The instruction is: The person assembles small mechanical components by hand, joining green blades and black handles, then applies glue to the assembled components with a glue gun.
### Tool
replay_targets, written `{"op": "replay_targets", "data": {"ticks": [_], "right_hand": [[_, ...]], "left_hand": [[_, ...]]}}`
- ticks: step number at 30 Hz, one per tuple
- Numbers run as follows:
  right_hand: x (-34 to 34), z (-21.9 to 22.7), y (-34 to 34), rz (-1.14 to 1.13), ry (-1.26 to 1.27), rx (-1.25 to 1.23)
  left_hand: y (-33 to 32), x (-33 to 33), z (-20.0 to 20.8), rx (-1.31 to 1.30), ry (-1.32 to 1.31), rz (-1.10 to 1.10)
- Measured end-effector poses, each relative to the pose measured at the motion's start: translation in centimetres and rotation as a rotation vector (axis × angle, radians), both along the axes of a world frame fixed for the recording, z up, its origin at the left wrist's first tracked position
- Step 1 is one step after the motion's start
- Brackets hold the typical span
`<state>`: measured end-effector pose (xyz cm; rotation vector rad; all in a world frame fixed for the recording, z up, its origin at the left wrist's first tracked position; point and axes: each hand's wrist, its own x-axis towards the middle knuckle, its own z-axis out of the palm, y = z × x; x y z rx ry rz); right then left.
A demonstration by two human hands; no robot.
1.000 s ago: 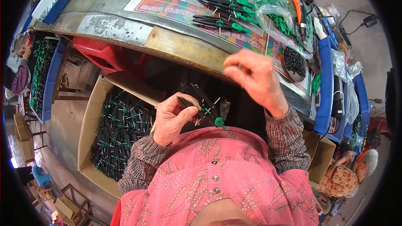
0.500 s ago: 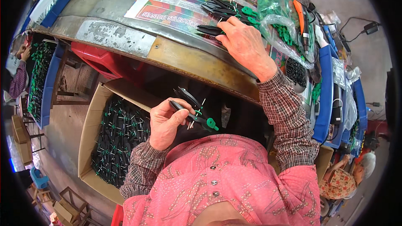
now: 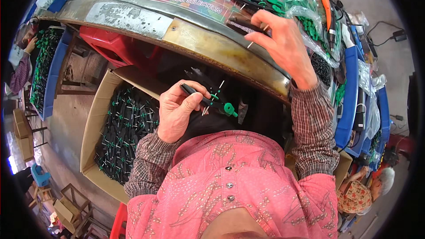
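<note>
The left hand [image 3: 179, 113] covers the middle of the black tool [image 3: 208, 99] in its grip, so only the dark end at ten o'clock and the green tip at four o'clock show. The right hand [image 3: 283, 44] hides most of the black piece [image 3: 245, 23] under its fingers; whether it is pinched or only touched cannot be told. The pink shirt [image 3: 230, 186] blocks the lap below. The cardboard box [image 3: 95, 124] of black-and-green parts runs under the bench [image 3: 133, 15] at twelve o'clock. At three o'clock the blue bins [image 3: 347, 102] hold contents too small to make out.
</note>
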<state>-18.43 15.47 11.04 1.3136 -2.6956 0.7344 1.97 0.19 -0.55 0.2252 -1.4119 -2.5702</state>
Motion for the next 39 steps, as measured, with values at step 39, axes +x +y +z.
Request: {"op": "replay_targets", "data": {"ticks": [39], "right_hand": [[11.5, -5.7, 5.7, 0.001, -0.959, -0.395]], "left_hand": [[4.2, 1.6, 1.2, -0.137, 0.004, -0.08]]}}
